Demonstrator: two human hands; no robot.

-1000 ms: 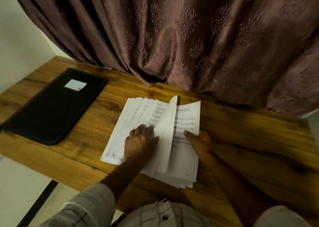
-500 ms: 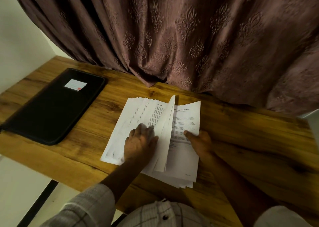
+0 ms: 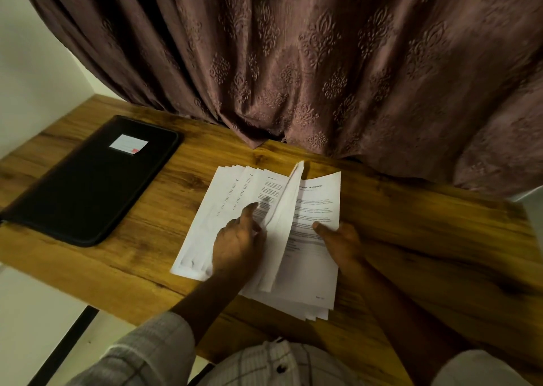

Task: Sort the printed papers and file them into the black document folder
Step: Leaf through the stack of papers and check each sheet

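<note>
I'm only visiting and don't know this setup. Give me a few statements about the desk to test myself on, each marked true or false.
1. The black folder lies closed on the desk. True.
2. The papers are tucked inside the folder. False: the printed papers lie fanned out on the wooden table, apart from the folder.
3. One sheet stands raised between the two hands. True.
4. The right hand holds a pen. False: the right hand has its thumb on the top page, and no pen shows.
5. The left hand rests on the folder. False: the left hand is on the fanned papers, one finger stretched out over the print.
</note>
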